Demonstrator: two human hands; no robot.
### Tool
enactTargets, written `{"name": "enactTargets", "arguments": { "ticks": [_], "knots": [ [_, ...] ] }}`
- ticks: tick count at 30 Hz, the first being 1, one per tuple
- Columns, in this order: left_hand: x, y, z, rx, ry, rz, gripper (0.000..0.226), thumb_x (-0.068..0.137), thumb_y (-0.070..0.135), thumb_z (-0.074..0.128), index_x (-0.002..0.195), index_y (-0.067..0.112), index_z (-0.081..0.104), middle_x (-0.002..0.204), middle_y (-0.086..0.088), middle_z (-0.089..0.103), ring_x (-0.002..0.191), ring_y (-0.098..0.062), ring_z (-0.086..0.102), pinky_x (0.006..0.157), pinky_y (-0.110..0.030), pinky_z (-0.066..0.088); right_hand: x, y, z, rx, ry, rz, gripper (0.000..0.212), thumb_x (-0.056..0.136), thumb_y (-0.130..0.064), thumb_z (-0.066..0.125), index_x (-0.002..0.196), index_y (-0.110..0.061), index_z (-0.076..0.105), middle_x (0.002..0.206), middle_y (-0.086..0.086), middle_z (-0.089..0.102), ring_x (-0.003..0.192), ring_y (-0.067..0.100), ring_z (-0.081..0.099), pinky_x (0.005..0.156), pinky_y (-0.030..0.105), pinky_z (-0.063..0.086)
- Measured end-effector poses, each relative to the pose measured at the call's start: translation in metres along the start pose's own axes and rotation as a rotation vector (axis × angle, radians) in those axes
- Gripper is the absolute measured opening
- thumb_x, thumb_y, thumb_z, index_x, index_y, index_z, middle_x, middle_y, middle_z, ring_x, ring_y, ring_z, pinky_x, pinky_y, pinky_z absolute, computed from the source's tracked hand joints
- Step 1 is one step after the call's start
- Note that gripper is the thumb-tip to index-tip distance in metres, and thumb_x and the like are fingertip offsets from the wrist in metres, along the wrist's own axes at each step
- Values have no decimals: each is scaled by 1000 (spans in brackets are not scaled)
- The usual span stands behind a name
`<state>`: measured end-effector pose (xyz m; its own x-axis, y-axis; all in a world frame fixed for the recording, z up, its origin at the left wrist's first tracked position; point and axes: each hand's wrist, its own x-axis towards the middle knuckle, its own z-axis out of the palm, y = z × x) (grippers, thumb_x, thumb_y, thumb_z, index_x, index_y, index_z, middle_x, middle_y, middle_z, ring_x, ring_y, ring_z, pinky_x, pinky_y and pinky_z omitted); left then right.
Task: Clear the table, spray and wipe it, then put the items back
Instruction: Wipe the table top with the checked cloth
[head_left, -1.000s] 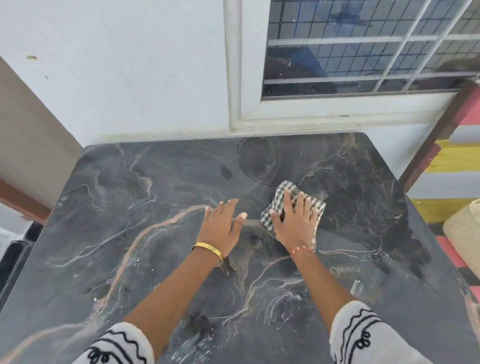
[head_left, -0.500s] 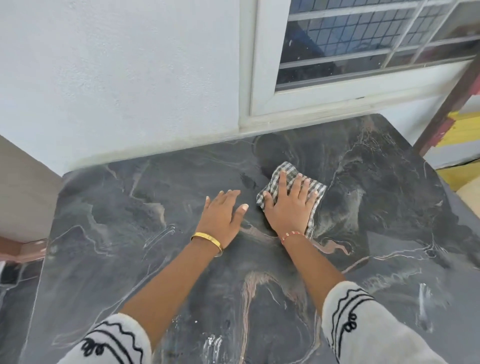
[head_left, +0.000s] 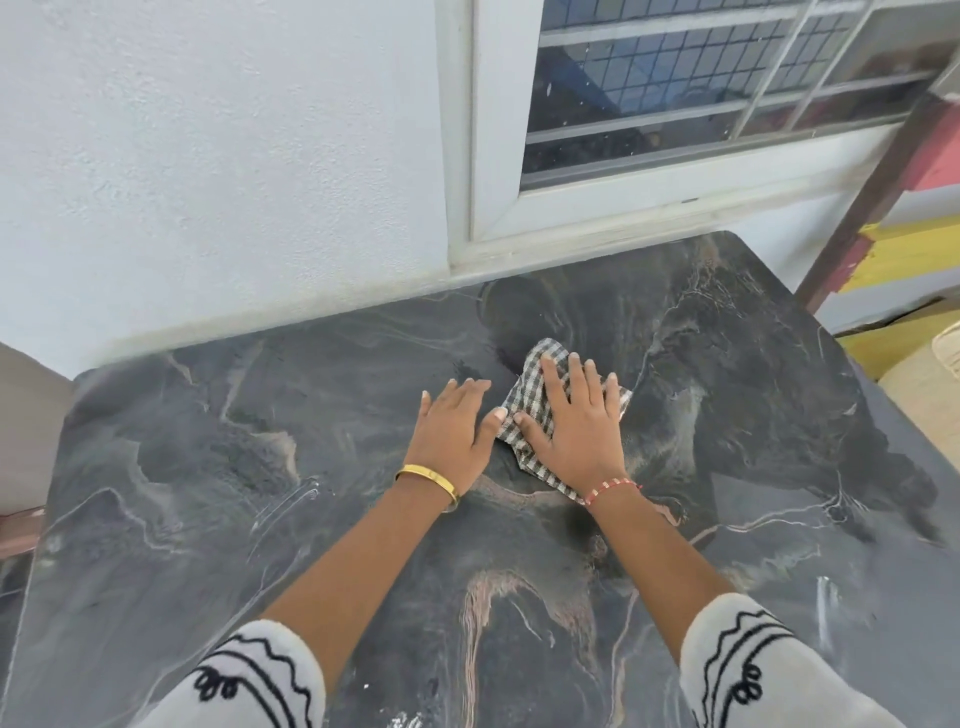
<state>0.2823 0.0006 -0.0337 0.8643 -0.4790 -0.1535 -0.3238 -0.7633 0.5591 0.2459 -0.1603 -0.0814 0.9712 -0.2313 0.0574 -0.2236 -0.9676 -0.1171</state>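
Checked cloth (head_left: 524, 410) now further back — seemingly nearer the wall (head_left: 208, 182).

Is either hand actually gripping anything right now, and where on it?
Nothing is gripped. The right hand presses flat on the middle of the checked cloth, fingers straight. The left hand rests flat on the bare table.

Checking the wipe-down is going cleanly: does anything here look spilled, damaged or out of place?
Nothing stands out. The right hand presses the checked cloth flat on the dark marble table; the left hand rests flat beside it. The pale streaks look like the stone's veining.
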Motion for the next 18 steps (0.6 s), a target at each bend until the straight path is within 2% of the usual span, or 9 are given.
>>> {"name": "enactTargets", "arguments": {
  "ticks": [4,9,12,14,18],
  "knots": [
    [16,-8,-10,22,17,-43,47,98,36,27,142,20,29,153,-4,28,145,-22,13,119,-43,1,-1,-32,5,-3,53,187,76,86,-60,26,140,-8,40,136,29,47,128,46,42,107,61,26],
    [43,-23,-27,36,81,-90,47,98,36,28,142,20,29,154,-4,25,145,-21,11,119,-42,-1,46,-55,12,27,52,268,79,84,-62,25,140,-9,40,136,31,47,129,48,40,108,62,23],
    [52,-33,-35,28,125,-106,47,98,36,28,142,20,29,154,-3,24,145,-20,11,119,-41,-1,87,-65,16,42,35,240,80,86,-62,20,147,-11,26,145,31,33,137,47,26,113,59,10],
    [54,-42,-40,31,150,-118,48,97,36,28,142,19,29,154,-3,24,145,-20,10,119,-40,-1,117,-70,17,44,10,223,78,90,-61,23,150,-12,13,151,30,21,141,45,15,114,57,0],
    [47,-60,-50,-15,227,-190,47,97,35,29,141,18,32,153,-4,26,145,-21,12,118,-42,-1,154,-82,16,27,-13,242,78,92,-60,24,150,-12,7,153,28,16,142,44,10,114,57,-2]
  ]
}}
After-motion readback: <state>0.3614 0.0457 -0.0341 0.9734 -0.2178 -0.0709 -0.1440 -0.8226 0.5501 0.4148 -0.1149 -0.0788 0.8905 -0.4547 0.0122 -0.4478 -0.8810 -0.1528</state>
